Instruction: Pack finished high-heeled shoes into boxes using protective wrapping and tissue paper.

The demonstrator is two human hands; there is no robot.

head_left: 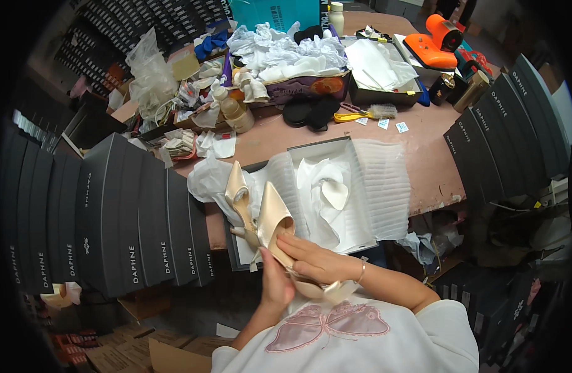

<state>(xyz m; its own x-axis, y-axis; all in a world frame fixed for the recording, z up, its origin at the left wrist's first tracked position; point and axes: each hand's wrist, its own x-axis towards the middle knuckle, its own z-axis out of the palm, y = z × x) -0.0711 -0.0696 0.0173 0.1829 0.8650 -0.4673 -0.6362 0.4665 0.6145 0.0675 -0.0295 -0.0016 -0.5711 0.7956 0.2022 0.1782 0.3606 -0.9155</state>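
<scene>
A champagne satin pointed-toe shoe (273, 206) is in both my hands, its toe pointing away from me and its strap and heel end near my shirt. My left hand (276, 285) is closed around the heel part, thumb along its side. My right hand (322, 261) lies over the shoe, with fingertips inside its opening; the palm side is hidden. Just left of it, the matching shoe (237, 191) rests on white tissue (206, 179) at the box's left side. The open shoe box (350, 149) holds crumpled white paper and a small white pad (334, 194).
Stacks of dark shoe boxes stand at the left (105, 217) and right (503, 137). Behind are a carton of crumpled paper (292, 87), a bottle (235, 112), a yellow-handled brush (363, 114) and an orange device (432, 46). Ribbed white wrap (382, 186) hangs over the box's right side.
</scene>
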